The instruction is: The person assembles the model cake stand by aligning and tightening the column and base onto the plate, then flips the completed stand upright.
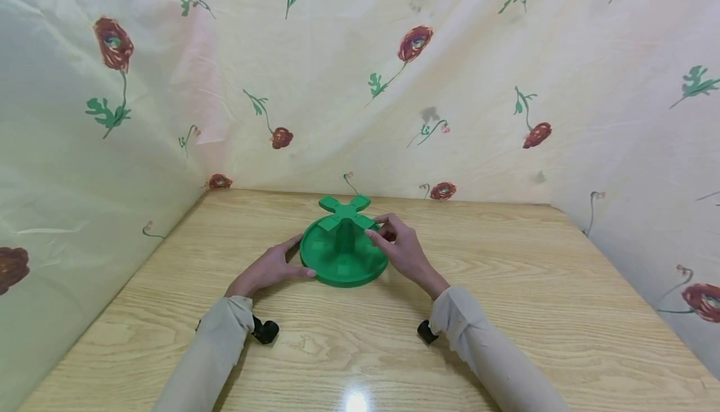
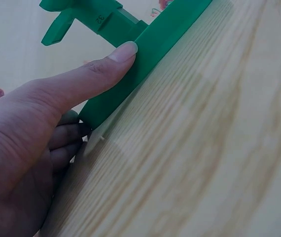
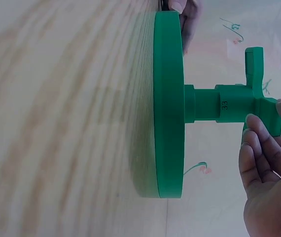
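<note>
A green round base (image 1: 344, 277) with a raised rim lies flat on the table. From its middle rises a green post (image 3: 207, 104), topped by a green four-armed cross piece (image 1: 345, 211). My left hand (image 1: 274, 268) grips the base at its left side, the thumb (image 2: 123, 52) on the rim and the other fingers round the edge. With thumb and fingers my right hand (image 1: 400, 246) pinches the near right arm of the cross piece. In the right wrist view the number 33 shows on the collar (image 3: 231, 103) under the cross.
The wood-grain table (image 1: 349, 349) reaches out on both sides of the base. Cream cloth (image 1: 337, 74) with red flowers hangs behind it and at left and right. Black wrist devices (image 1: 265, 331) show at both cuffs.
</note>
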Tool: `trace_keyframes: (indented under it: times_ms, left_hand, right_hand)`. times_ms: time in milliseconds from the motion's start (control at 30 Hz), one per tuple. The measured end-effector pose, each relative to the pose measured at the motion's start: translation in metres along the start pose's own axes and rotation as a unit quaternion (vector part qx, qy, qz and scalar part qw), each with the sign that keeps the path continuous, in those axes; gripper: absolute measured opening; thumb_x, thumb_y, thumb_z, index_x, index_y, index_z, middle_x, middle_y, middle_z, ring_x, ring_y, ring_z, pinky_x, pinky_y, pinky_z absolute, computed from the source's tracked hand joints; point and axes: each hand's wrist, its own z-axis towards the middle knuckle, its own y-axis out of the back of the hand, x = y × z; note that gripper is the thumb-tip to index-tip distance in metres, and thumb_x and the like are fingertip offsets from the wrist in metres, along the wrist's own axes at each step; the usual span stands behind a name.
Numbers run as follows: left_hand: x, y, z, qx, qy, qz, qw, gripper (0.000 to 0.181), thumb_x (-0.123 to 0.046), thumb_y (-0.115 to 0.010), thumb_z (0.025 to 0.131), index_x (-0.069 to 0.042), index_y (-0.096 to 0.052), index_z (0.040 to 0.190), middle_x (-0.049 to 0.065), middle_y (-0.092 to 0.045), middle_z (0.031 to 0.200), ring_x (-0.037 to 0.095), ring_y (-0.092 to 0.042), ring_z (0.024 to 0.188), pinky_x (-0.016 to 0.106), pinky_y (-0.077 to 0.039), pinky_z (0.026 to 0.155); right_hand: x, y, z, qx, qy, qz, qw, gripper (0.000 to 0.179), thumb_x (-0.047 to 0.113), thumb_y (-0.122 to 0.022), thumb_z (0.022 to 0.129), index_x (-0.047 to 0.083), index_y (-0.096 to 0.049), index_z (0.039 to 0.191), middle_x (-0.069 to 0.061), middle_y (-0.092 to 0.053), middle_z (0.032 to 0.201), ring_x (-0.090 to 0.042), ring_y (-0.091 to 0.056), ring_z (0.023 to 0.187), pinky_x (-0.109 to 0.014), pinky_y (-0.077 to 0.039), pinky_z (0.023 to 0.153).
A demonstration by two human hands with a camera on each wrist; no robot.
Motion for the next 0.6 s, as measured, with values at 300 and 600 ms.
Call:
trace_keyframes:
  times_ms: [300,600]
  left_hand:
    - [0.0004,-0.0005,0.0012,0.001,-0.002,0.0,1.0,0.106,-0.047,-0.084,0.086,-0.007,-0.025,0.165,0.019,-0.026,0.167,0.039,-0.02,0.154,0.06,-0.021,0.12]
    - [-0.0002,0.0008,0.0018,0.003,-0.001,-0.001,1.0,0.106,-0.047,-0.084,0.086,-0.007,-0.025,0.165,0.018,-0.026,0.167,0.039,-0.02,0.154,0.06,-0.02,0.121]
  right_hand:
    - [-0.0008,-0.0013,0.0002,0.002,0.012,0.001,0.9999,0.021,0.007,-0.066,0.103,-0.003,-0.06,0.12,-0.009,-0.071,0.084,-0.03,-0.067,0.075,-0.026,-0.051,0.066]
    - [-0.0012,-0.0025,0.0014,0.006,0.005,0.008,0.9999,0.02,0.008,-0.066,0.103,-0.002,-0.059,0.119,-0.017,-0.071,0.087,-0.031,-0.067,0.077,-0.025,-0.05,0.067]
